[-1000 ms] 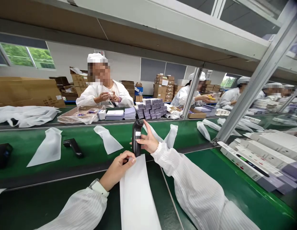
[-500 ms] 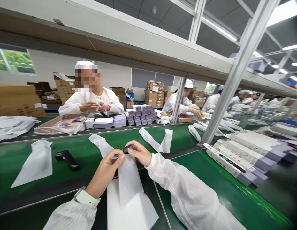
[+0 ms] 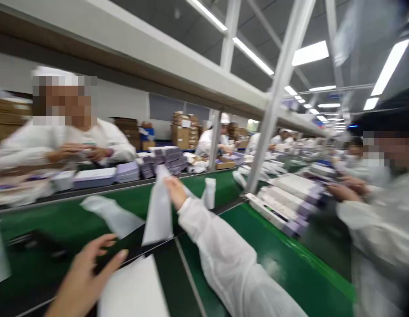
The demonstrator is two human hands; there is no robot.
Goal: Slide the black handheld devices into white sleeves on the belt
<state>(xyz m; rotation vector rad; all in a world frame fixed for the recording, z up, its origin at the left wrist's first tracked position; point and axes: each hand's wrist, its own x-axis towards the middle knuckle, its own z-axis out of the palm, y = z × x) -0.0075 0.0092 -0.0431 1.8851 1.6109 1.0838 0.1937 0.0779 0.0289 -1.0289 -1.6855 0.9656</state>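
Note:
My right hand point(image 3: 175, 191) pinches the upper end of a white pouch point(image 3: 157, 215), which hangs over the inner edge of the green belt. Whether anything is inside the pouch cannot be seen. Lower left, my left hand point(image 3: 87, 270) is empty, with thumb and fingers apart. Beside it lies a stack of white pouches or sheets point(image 3: 136, 290). Another white pouch point(image 3: 114, 215) rests on the belt between my hands, and one more point(image 3: 209, 193) stands just past my right hand. A blurred black device point(image 3: 39, 244) lies on the belt at left.
White-and-lilac boxes point(image 3: 283, 198) lie in rows at right, near a co-worker point(image 3: 382, 211). Across the belt point(image 3: 188, 181) sits another person point(image 3: 69, 136) behind lilac box stacks point(image 3: 165, 160). A metal post point(image 3: 268, 101) and an overhead shelf point(image 3: 141, 48) frame the bench.
The view has swung right. My left hand has let go of the dark piece and moved down and away, opening. My right hand has carried the pouch forward over the belt.

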